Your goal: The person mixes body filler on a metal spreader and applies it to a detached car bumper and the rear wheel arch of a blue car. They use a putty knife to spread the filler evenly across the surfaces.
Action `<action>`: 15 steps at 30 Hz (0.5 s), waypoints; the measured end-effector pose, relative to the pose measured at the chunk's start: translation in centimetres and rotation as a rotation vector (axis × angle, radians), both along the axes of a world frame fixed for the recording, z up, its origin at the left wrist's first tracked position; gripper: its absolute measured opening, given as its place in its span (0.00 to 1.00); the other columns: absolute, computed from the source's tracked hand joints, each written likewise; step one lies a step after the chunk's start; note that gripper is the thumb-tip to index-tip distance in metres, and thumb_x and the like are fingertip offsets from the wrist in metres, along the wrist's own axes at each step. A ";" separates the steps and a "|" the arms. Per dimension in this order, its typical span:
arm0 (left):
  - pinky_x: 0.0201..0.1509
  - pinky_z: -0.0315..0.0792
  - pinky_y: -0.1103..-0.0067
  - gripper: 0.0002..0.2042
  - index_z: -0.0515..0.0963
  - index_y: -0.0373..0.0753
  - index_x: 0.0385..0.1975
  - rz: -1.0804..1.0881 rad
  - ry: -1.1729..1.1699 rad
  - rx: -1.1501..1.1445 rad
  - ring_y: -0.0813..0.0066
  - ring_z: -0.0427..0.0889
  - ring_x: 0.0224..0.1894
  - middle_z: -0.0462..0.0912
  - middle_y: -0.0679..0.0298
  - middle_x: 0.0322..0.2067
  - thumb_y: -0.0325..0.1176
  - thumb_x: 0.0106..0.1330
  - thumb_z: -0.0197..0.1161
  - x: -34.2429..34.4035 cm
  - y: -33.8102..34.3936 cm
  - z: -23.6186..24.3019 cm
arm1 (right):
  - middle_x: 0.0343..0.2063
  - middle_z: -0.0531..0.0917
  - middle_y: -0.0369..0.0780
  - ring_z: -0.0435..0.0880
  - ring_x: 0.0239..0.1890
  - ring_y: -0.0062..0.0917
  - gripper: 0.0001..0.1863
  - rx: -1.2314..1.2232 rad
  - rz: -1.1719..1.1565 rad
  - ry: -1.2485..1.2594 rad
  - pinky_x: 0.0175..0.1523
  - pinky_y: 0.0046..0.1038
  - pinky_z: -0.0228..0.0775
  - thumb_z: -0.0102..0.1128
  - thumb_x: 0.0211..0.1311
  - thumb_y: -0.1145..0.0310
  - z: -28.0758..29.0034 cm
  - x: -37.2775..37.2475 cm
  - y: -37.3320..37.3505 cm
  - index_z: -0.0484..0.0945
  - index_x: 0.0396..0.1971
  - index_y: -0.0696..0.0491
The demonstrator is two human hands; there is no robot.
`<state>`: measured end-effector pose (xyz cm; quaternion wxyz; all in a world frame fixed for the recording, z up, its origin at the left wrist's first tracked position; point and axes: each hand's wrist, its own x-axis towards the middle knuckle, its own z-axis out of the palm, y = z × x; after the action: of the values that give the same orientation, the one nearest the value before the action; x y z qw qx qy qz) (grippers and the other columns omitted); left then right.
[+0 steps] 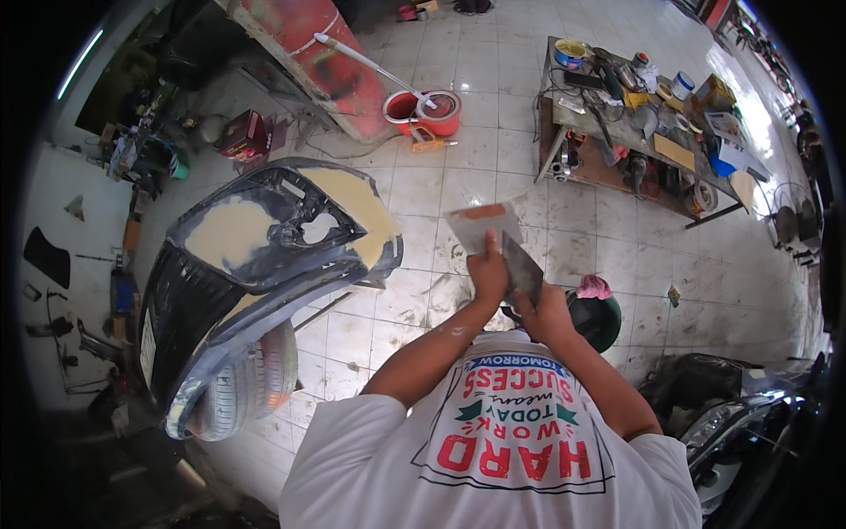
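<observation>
My left hand (487,269) is closed on a flat, pale putty spreader (473,231), its index finger stretched along the face. An orange-brown strip runs near the far edge of that spreader. In my right hand (545,315) is a dark grey, flat scraper plate (522,266), gripped at its near end. The two plates cross or overlap in front of my chest; whether they touch, I cannot tell. To the left, a dark car bumper (264,242) with cream filler patches (231,231) rests on a tyre (238,392), apart from both hands.
A cluttered worktable (564,123) with tins, tools and papers stands at the far right. A red mop bucket (401,108) is by the red pillar (330,70). Beside my right hand sits a dark green bucket (599,322) with a pink cloth (593,286). A motorcycle (723,423) is at right.
</observation>
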<state>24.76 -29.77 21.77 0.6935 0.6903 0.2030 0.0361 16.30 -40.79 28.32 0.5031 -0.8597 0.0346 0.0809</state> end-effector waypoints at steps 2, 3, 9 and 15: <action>0.51 0.78 0.66 0.31 0.84 0.22 0.43 0.027 -0.070 -0.039 0.53 0.89 0.43 0.90 0.44 0.41 0.54 0.80 0.58 0.6 -3.0 0.8 | 0.33 0.86 0.60 0.87 0.39 0.59 0.16 -0.014 -0.056 -0.093 0.43 0.48 0.79 0.63 0.69 0.69 0.5 -0.4 -2.1 0.79 0.50 0.64; 0.45 0.78 0.67 0.32 0.83 0.22 0.40 0.066 -0.137 0.001 0.61 0.87 0.36 0.89 0.49 0.33 0.55 0.80 0.57 1.3 -4.4 1.1 | 0.33 0.85 0.60 0.86 0.39 0.59 0.16 -0.010 -0.066 -0.194 0.44 0.49 0.79 0.62 0.69 0.69 0.5 -0.6 -3.1 0.79 0.50 0.64; 0.19 0.58 0.75 0.33 0.65 0.44 0.11 0.102 -0.106 -0.154 0.78 0.65 0.12 0.67 0.69 0.10 0.57 0.79 0.59 7.7 -7.1 5.1 | 0.33 0.85 0.62 0.85 0.38 0.60 0.19 -0.134 0.058 -0.018 0.44 0.49 0.79 0.64 0.67 0.68 -1.9 -2.4 -7.9 0.79 0.51 0.65; 0.39 0.76 0.70 0.20 0.84 0.27 0.42 -0.120 -0.564 0.172 0.69 0.84 0.33 0.88 0.60 0.31 0.44 0.80 0.61 7.4 -6.0 7.6 | 0.38 0.90 0.38 0.87 0.40 0.23 0.16 0.551 -0.322 0.136 0.51 0.30 0.78 0.69 0.64 0.73 -3.4 -3.7 -15.4 0.84 0.51 0.61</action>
<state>32.21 -35.74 29.38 0.6626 0.7198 -0.0426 0.2026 12.60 -56.17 24.91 0.7198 -0.6672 0.1806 0.0639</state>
